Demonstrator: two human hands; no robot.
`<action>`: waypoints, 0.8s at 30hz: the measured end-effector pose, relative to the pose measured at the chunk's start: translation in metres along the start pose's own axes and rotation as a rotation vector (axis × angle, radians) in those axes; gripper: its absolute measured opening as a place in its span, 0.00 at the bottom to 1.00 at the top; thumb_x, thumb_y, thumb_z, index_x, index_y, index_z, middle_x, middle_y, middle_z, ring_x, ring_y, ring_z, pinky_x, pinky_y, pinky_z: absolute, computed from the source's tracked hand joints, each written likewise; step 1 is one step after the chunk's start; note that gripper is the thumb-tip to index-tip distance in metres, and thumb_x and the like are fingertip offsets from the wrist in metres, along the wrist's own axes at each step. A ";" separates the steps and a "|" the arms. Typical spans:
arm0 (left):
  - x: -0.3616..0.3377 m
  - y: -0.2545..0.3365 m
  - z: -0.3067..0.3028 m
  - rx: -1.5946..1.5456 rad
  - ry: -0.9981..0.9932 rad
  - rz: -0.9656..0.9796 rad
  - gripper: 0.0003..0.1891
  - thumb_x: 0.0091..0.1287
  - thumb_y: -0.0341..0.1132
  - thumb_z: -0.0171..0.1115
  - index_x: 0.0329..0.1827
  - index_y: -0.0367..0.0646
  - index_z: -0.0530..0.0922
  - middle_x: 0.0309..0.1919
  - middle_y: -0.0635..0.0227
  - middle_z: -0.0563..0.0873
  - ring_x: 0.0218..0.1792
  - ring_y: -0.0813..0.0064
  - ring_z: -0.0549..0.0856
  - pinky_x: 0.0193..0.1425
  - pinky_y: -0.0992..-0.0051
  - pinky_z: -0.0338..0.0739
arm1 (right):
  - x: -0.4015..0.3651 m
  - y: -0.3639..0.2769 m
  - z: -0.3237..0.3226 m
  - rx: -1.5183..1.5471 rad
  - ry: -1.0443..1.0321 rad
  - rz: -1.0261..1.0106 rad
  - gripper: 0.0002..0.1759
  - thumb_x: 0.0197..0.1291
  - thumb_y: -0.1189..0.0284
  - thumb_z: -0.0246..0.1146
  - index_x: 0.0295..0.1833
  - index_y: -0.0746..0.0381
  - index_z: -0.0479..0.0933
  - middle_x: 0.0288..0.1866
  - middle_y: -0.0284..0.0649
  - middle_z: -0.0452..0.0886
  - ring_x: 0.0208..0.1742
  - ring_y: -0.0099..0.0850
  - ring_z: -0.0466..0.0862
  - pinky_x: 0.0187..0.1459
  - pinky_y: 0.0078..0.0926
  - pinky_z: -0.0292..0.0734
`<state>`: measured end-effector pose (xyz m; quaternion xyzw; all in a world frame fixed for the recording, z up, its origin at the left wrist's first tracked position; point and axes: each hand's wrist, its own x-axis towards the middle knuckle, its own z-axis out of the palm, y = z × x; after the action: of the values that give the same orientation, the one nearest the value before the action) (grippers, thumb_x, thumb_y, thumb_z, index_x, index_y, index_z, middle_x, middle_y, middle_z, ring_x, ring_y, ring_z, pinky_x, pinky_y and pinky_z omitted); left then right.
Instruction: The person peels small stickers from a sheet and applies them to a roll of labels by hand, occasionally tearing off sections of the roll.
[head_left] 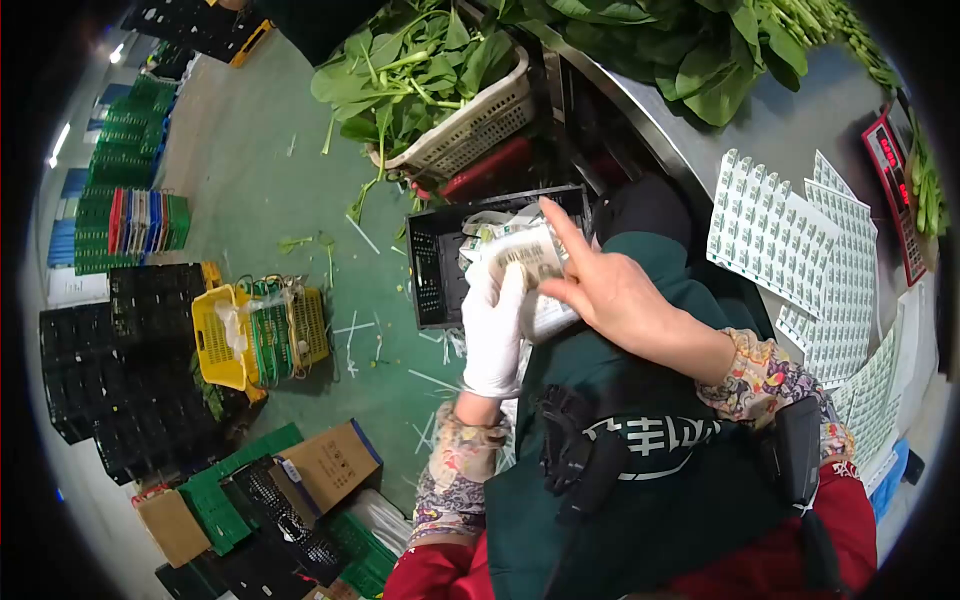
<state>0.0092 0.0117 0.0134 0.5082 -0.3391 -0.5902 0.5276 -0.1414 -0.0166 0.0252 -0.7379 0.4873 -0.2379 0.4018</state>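
Observation:
My left hand (495, 335), in a white glove, is closed round a white printed label (527, 257) with barcode-like dark print, its thumb lying over the face. My right hand (630, 305) is bare and comes in from the right. Its index finger and thumb are spread apart at the label's right edge, and its other fingers are partly hidden. Just under the label lies more whitish material (548, 318), over my lap. Behind both hands stands a black plastic crate (430, 265) with white printed wrapping (485, 228) inside.
A pale basket (470, 135) heaped with leafy greens (420, 75) stands beyond the crate. To the right, a steel table (800, 125) bears more greens (690, 50), sheets of stickers (770, 235) and a red scale (893, 190). On the left are yellow baskets (222, 340) and cardboard boxes (330, 465).

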 end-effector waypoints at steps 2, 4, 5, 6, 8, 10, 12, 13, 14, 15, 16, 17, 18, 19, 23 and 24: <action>-0.003 -0.010 -0.011 -0.050 -0.206 -0.126 0.21 0.69 0.35 0.55 0.61 0.35 0.67 0.52 0.65 0.78 0.49 0.77 0.78 0.53 0.76 0.74 | 0.008 0.000 -0.010 0.362 0.154 0.055 0.38 0.58 0.71 0.62 0.69 0.67 0.50 0.22 0.44 0.79 0.21 0.34 0.79 0.25 0.31 0.73; -0.009 -0.020 -0.019 -0.025 -0.325 -0.340 0.18 0.68 0.35 0.57 0.57 0.35 0.71 0.50 0.66 0.79 0.47 0.80 0.79 0.50 0.77 0.75 | 0.022 0.005 -0.023 0.525 0.261 0.202 0.28 0.60 0.72 0.60 0.62 0.69 0.59 0.21 0.37 0.79 0.19 0.19 0.75 0.23 0.20 0.70; -0.012 -0.026 -0.018 0.005 -0.167 -0.252 0.15 0.69 0.36 0.55 0.53 0.34 0.74 0.46 0.67 0.81 0.44 0.83 0.79 0.47 0.78 0.75 | 0.024 0.005 -0.028 0.603 0.247 0.195 0.22 0.60 0.72 0.59 0.57 0.70 0.64 0.22 0.38 0.79 0.19 0.20 0.75 0.22 0.19 0.70; -0.009 -0.021 -0.017 -0.006 -0.109 -0.232 0.14 0.70 0.36 0.54 0.52 0.35 0.75 0.43 0.67 0.82 0.42 0.83 0.79 0.45 0.78 0.76 | 0.023 0.007 -0.026 0.596 0.257 0.192 0.20 0.61 0.72 0.59 0.54 0.70 0.66 0.23 0.38 0.79 0.19 0.19 0.76 0.22 0.18 0.70; -0.004 -0.016 -0.013 0.004 0.001 -0.197 0.14 0.72 0.38 0.50 0.49 0.35 0.76 0.39 0.67 0.82 0.38 0.83 0.80 0.41 0.80 0.76 | 0.015 0.008 -0.016 0.609 0.244 0.168 0.14 0.62 0.70 0.59 0.44 0.71 0.72 0.24 0.38 0.79 0.20 0.19 0.76 0.22 0.17 0.70; -0.001 -0.024 -0.015 0.073 0.027 -0.094 0.14 0.72 0.38 0.50 0.49 0.34 0.76 0.38 0.67 0.83 0.37 0.83 0.80 0.40 0.80 0.75 | 0.006 0.002 -0.010 0.686 0.029 0.261 0.13 0.62 0.69 0.60 0.34 0.70 0.75 0.22 0.36 0.78 0.19 0.19 0.77 0.21 0.18 0.71; -0.001 -0.023 -0.014 0.033 0.036 -0.084 0.14 0.71 0.37 0.51 0.47 0.34 0.77 0.38 0.67 0.83 0.37 0.82 0.80 0.40 0.79 0.75 | 0.001 0.000 -0.004 0.695 -0.068 0.301 0.14 0.61 0.68 0.60 0.30 0.70 0.76 0.20 0.35 0.78 0.18 0.18 0.77 0.21 0.18 0.71; 0.000 -0.022 -0.013 0.036 0.042 -0.087 0.14 0.71 0.37 0.51 0.48 0.34 0.77 0.39 0.67 0.83 0.37 0.82 0.80 0.40 0.79 0.75 | 0.001 0.000 -0.003 0.689 -0.074 0.302 0.14 0.61 0.68 0.61 0.29 0.69 0.76 0.19 0.35 0.78 0.18 0.18 0.77 0.21 0.17 0.71; 0.000 -0.021 -0.012 0.039 0.047 -0.090 0.14 0.71 0.37 0.51 0.48 0.34 0.77 0.39 0.66 0.83 0.37 0.82 0.79 0.41 0.79 0.75 | 0.002 0.000 -0.004 0.669 -0.097 0.328 0.13 0.62 0.70 0.60 0.30 0.68 0.75 0.20 0.34 0.78 0.20 0.17 0.77 0.22 0.14 0.70; -0.001 -0.020 -0.011 0.042 0.051 -0.094 0.14 0.71 0.37 0.52 0.48 0.34 0.77 0.40 0.66 0.83 0.37 0.82 0.79 0.41 0.79 0.75 | 0.002 -0.001 -0.005 0.634 -0.104 0.321 0.13 0.62 0.70 0.61 0.30 0.68 0.75 0.20 0.34 0.78 0.20 0.17 0.78 0.21 0.15 0.71; -0.001 -0.020 -0.009 0.042 0.059 -0.067 0.13 0.71 0.36 0.52 0.44 0.33 0.79 0.36 0.66 0.84 0.35 0.83 0.79 0.39 0.80 0.74 | 0.002 -0.002 -0.005 0.598 -0.108 0.316 0.12 0.61 0.69 0.61 0.30 0.68 0.75 0.20 0.34 0.78 0.19 0.17 0.78 0.20 0.15 0.71; -0.003 -0.020 -0.011 0.163 0.044 -0.019 0.13 0.70 0.35 0.53 0.45 0.32 0.79 0.37 0.67 0.83 0.35 0.83 0.79 0.40 0.80 0.74 | 0.001 -0.002 -0.007 0.561 -0.101 0.314 0.12 0.61 0.69 0.61 0.30 0.68 0.76 0.20 0.34 0.78 0.19 0.17 0.79 0.20 0.16 0.71; -0.004 -0.019 -0.014 0.277 0.013 0.033 0.14 0.70 0.35 0.55 0.46 0.31 0.78 0.38 0.67 0.83 0.36 0.83 0.79 0.41 0.80 0.74 | -0.001 0.000 -0.008 0.542 -0.087 0.282 0.12 0.59 0.70 0.62 0.29 0.69 0.75 0.17 0.39 0.78 0.18 0.22 0.79 0.21 0.21 0.73; -0.003 -0.019 -0.015 0.381 -0.027 0.092 0.14 0.69 0.35 0.56 0.47 0.30 0.78 0.39 0.67 0.83 0.36 0.83 0.80 0.41 0.80 0.75 | -0.004 0.004 -0.009 0.496 -0.083 0.215 0.16 0.60 0.65 0.61 0.29 0.68 0.75 0.17 0.42 0.78 0.18 0.30 0.80 0.21 0.26 0.74; -0.001 -0.028 -0.014 0.246 0.016 -0.098 0.15 0.68 0.35 0.58 0.48 0.29 0.78 0.40 0.65 0.84 0.37 0.79 0.81 0.43 0.76 0.77 | -0.016 0.027 -0.006 -0.296 -0.016 -0.076 0.25 0.61 0.56 0.57 0.20 0.65 0.74 0.17 0.49 0.76 0.21 0.48 0.79 0.24 0.42 0.73; -0.001 -0.019 -0.007 0.149 -0.038 -0.135 0.16 0.69 0.37 0.56 0.48 0.30 0.78 0.38 0.65 0.84 0.37 0.78 0.82 0.41 0.77 0.77 | -0.022 0.029 -0.013 -0.282 0.032 -0.127 0.25 0.61 0.57 0.57 0.17 0.63 0.75 0.16 0.49 0.76 0.21 0.46 0.79 0.24 0.42 0.74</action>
<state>0.0105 0.0174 -0.0057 0.5565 -0.3571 -0.6070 0.4407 -0.1754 -0.0068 0.0091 -0.8125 0.4746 -0.2035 0.2706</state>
